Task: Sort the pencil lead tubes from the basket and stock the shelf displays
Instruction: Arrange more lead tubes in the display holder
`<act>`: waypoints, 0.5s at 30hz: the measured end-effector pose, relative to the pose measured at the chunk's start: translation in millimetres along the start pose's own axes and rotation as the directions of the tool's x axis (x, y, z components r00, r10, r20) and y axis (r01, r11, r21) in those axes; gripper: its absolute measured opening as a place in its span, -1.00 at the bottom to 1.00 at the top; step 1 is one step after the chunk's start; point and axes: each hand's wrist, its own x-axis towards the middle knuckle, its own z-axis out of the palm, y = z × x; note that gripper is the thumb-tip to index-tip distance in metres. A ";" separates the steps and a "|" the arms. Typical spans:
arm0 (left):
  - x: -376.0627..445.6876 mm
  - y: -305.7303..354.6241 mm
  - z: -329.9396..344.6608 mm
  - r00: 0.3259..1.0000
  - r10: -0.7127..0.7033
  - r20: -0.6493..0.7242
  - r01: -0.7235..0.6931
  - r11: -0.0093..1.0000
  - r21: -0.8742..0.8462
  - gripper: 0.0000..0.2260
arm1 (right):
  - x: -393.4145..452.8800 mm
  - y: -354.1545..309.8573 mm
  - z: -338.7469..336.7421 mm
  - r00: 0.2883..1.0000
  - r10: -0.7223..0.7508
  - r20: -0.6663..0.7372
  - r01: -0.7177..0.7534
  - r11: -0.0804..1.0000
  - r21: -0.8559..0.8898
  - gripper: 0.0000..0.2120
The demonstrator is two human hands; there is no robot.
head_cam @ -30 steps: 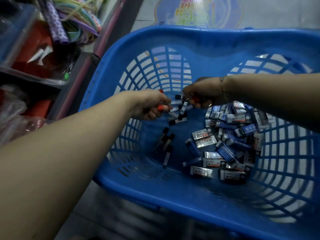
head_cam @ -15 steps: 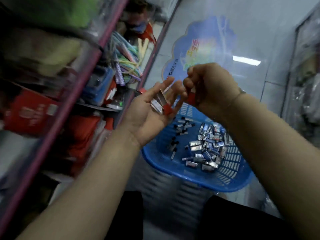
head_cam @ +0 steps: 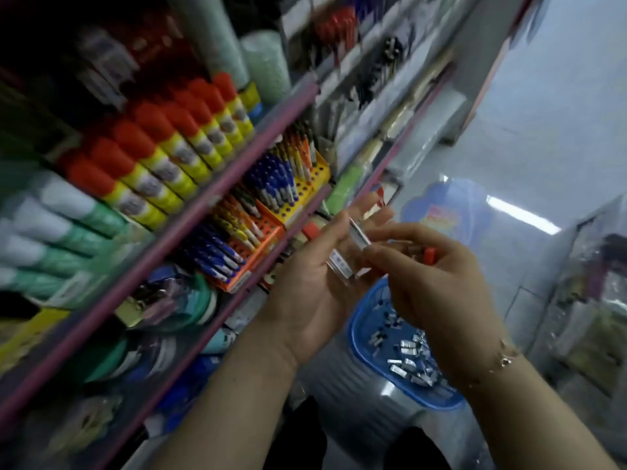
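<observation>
L hand [head_cam: 315, 286] open, lead tubes [head_cam: 342, 264] on palm | R hand [head_cam: 437, 283] pinching red-capped tube [head_cam: 429, 256] | basket [head_cam: 359, 337] below

Both hands have come up out of the blue basket [head_cam: 369, 351] (now below them) to shelf height; the left hand [head_cam: 315, 286] lies palm-up with lead tubes [head_cam: 341, 264], the right hand [head_cam: 437, 283] pinching a red-capped one

- Everything smears with motion blur — the glue bottles [head_cam: 163, 154] and pens [head_cam: 271, 184] on my shelf [head_cam: 217, 198] streak diagonally.
- Light is dim and cool; the shelf's upper left corner sinks into near black.
- A ceiling tube glares off the glossy floor [head_cam: 522, 215] at right.
- My hands [head_cam: 366, 276] are the sharpest part, though still soft.
- The wide lens tilts and bends the shelf edges.
</observation>
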 end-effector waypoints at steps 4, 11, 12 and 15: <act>-47.1 44.9 6.7 0.982 0.161 -0.098 -0.130 0.955 0.266 -0.69 | -11.4 -42.4 20.7 0.995 -0.002 0.104 0.010 0.997 -0.077 -0.80; -118.6 83.2 13.2 0.906 0.409 -0.108 -0.229 0.689 0.688 -0.77 | -27.0 -89.2 61.9 0.845 0.119 0.521 -0.045 0.987 -0.152 -0.72; -126.4 83.8 13.9 0.893 0.427 -0.145 -0.232 0.710 0.665 -0.79 | -28.2 -93.6 67.4 0.816 0.130 0.563 -0.043 0.985 -0.166 -0.61; -150.7 83.0 14.3 0.792 0.522 -0.316 -0.262 0.759 0.596 -0.78 | -35.8 -103.5 87.7 0.719 0.152 0.678 0.027 0.969 -0.245 -0.60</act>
